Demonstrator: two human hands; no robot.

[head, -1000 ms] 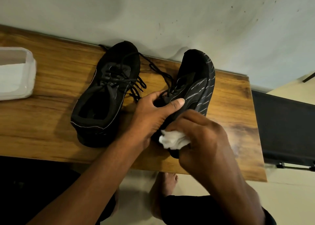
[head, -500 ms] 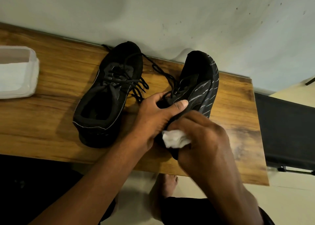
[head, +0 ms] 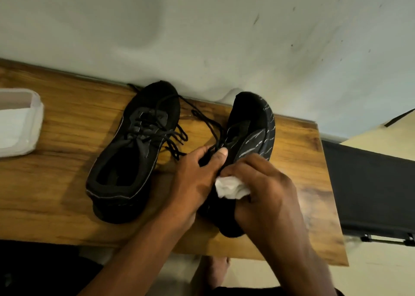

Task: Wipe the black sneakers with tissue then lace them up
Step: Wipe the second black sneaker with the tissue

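Black sneakers lie on the wooden table (head: 67, 183), toes at the wall. Bare wood lies left toward the plastic container (head: 20, 122) and right to the table's edge. The left sneaker (head: 134, 161) sits flat. The right sneaker (head: 253, 120) is tipped, sole facing right. The left hand (head: 197, 179) grips its collar, thumb over the laces. The right hand (head: 265, 188) curls round a wadded tissue (head: 231, 189), pressing it against the upper.

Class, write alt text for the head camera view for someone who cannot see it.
A person's left hand grips a tilted black sneaker while the right hand presses a white tissue to its side. The other sneaker stands beside it on a wooden table.
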